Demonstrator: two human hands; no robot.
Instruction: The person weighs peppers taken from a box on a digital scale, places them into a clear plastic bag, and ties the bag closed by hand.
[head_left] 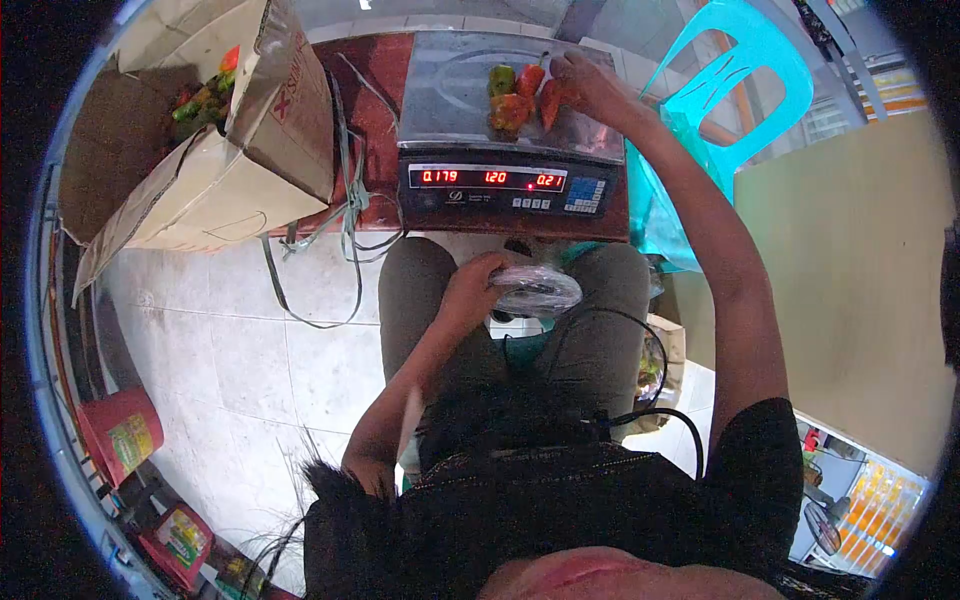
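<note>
My left hand (474,292), fingers wrapped round its edge, holds a roll of clear plastic film (537,290) above my lap. At the right of the metal weighing plate (440,85), my right hand (592,88) is beside a red pepper (550,103); its fingertips are partly hidden and I cannot tell if they grip anything. Several peppers lie grouped on the plate, a green one (501,80) and an orange-red one (510,113) among them. The scale's display (487,179) glows red with 0.179, 1.20 and 0.21.
A large open cardboard box (285,130) with peppers (205,102) inside stands at the left of the red table (378,60). Loose straps (352,200) hang beside it. A turquoise plastic chair (745,80) is at the upper right, and red pots (120,430) stand lower left.
</note>
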